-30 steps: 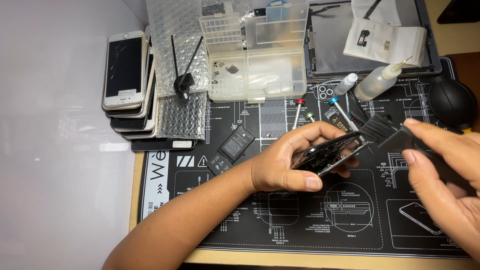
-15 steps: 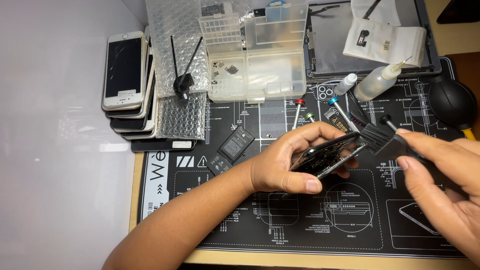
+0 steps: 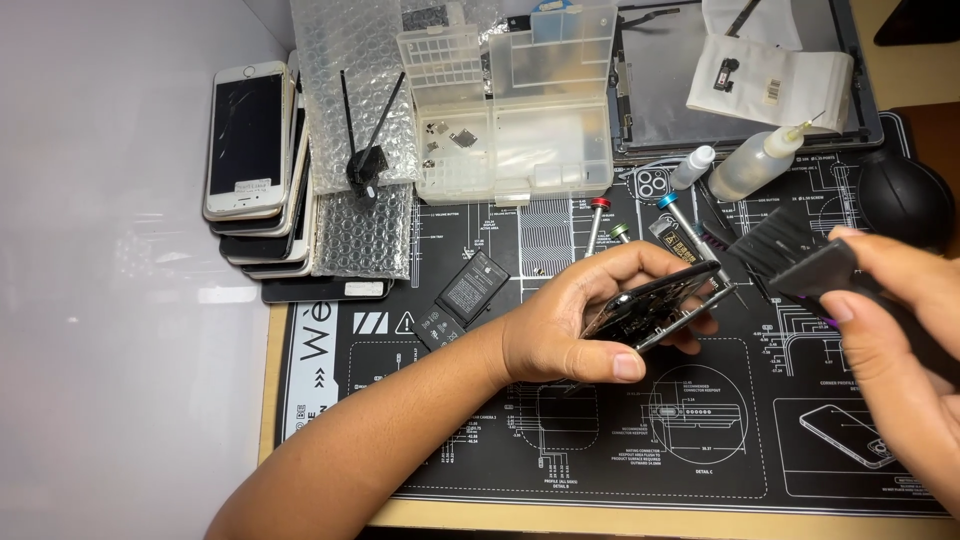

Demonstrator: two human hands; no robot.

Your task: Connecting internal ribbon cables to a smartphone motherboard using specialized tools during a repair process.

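left hand [image 3: 585, 325] grips glossy open phone shell [image 3: 655, 305] | right hand [image 3: 900, 340] pinches flat black bristle brush [image 3: 790, 255]

Phone stack [image 3: 255, 180] lies left of parts box [image 3: 510, 110] (behind mat [image 3: 620, 440])

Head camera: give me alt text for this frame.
Left hand holds an opened phone body tilted above a black repair mat; right hand holds a black brush beside it. Stacked phones lie at left.
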